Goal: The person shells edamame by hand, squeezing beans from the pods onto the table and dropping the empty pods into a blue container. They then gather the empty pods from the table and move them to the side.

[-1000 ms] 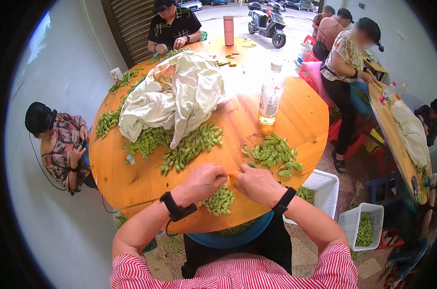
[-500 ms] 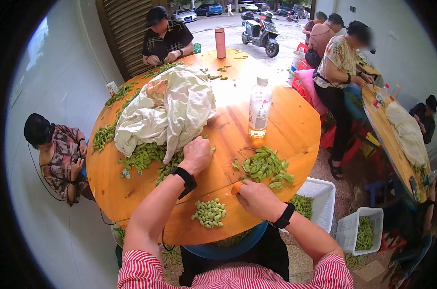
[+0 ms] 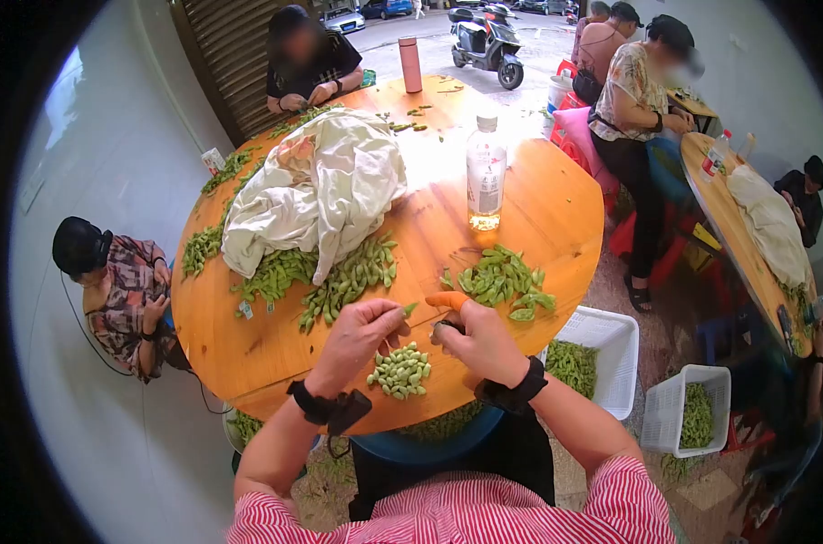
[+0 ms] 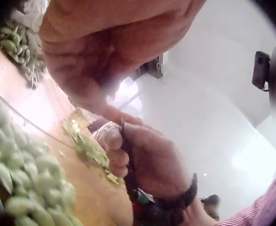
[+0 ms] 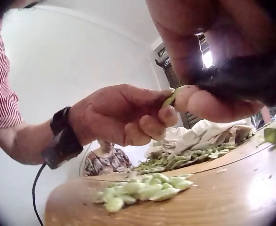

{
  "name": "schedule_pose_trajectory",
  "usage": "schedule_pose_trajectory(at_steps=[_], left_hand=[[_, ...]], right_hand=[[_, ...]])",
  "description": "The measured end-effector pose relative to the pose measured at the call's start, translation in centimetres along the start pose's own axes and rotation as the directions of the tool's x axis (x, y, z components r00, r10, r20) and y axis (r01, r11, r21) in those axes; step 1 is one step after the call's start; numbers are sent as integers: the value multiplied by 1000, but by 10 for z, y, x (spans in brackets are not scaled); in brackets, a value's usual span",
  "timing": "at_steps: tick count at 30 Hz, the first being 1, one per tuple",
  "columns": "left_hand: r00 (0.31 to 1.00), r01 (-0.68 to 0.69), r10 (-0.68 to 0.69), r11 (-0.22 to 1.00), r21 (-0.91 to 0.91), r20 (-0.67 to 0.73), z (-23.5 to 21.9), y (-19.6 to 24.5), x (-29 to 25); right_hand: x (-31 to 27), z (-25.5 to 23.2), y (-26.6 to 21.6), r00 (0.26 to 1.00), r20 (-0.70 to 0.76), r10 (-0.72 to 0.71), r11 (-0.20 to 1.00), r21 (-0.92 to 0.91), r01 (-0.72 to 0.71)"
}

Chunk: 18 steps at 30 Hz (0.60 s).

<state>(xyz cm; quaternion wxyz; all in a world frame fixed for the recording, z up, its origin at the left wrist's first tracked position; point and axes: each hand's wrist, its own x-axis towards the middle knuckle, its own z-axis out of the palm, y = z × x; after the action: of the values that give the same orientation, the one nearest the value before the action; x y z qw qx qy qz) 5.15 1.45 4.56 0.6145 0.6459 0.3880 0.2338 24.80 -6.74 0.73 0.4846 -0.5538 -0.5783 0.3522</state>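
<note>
A: Item, moved: left hand, drawn back since half a second ago from the pod heap to a place beside the shelled beans. State of its fingers?

B: Narrow; one green pod is pinched at the tips, held above the surface.

A: Right hand?

B: Set close by, one of its fingers extended in an orange cover. A dark item is seen at the thumb; whether it is gripped or worn cannot be told.

A: Hazards to be listed?

B: First: a bean could be shot astray if the pod is squeezed too hard. Second: the pod could be dropped, its hold being small. Third: the shelled beans could be scattered by a low wrist, being piled loose. Fourth: the bottle could be toppled by a wide sweep, though it is stood well apart from both hands.
</note>
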Motion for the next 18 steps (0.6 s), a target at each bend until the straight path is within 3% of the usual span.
schedule_pose_trajectory(at_steps=[1, 3, 10, 13, 16, 18], left_hand=[[1000, 17, -17, 999, -45, 12, 6, -1, -8], [999, 30, -28, 996, -89, 26, 15, -7, -20], [999, -34, 35, 996, -77, 7, 28, -25, -36], [997, -68, 67, 997, -36, -25, 30, -28, -39], [990, -123, 126, 992, 40, -70, 33, -30, -43], [980, -159, 168, 983, 91, -103, 36, -31, -45]], right_hand=[[-2, 2, -1, 1000, 0, 5, 1000, -1, -5], [-7, 5, -7, 987, 132, 93, 944, 303, -129], [-18, 9, -5, 983, 148, 109, 957, 251, -144], [-20, 8, -5, 979, 176, 103, 969, 205, -139], [-23, 11, -4, 993, 118, 6, 998, 58, -13], [-24, 14, -5, 995, 61, -78, 962, -259, 91]])
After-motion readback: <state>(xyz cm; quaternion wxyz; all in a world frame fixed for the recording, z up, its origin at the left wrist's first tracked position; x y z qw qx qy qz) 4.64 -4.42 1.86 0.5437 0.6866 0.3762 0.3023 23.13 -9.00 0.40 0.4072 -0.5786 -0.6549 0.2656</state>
